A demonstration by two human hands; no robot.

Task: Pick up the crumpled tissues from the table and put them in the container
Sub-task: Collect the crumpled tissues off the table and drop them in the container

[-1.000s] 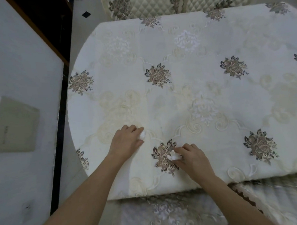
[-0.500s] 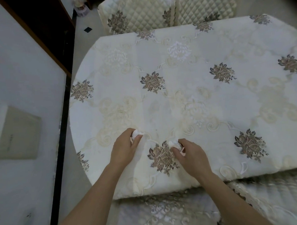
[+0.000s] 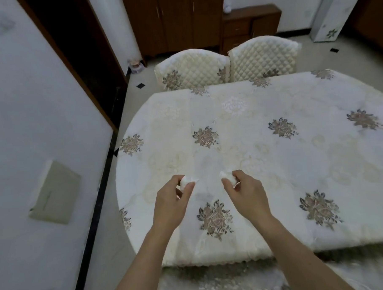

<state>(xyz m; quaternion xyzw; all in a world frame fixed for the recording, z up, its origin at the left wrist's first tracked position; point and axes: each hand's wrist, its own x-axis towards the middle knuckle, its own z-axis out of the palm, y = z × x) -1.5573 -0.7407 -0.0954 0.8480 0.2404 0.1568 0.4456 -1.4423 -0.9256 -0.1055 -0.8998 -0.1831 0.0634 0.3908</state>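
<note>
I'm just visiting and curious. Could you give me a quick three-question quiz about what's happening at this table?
1. True or false: the left hand holds a crumpled tissue.
2. How many padded chairs stand at the far side of the table? A one, B two, C four.
3. Fill in: the right hand pinches a white ____.
Key: 1 true; 2 B; 3 tissue.

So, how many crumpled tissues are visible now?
2. One tissue is pinched by the left hand, the other tissue by the right hand, both over the near part of the table. Others may lie out of view.
</note>
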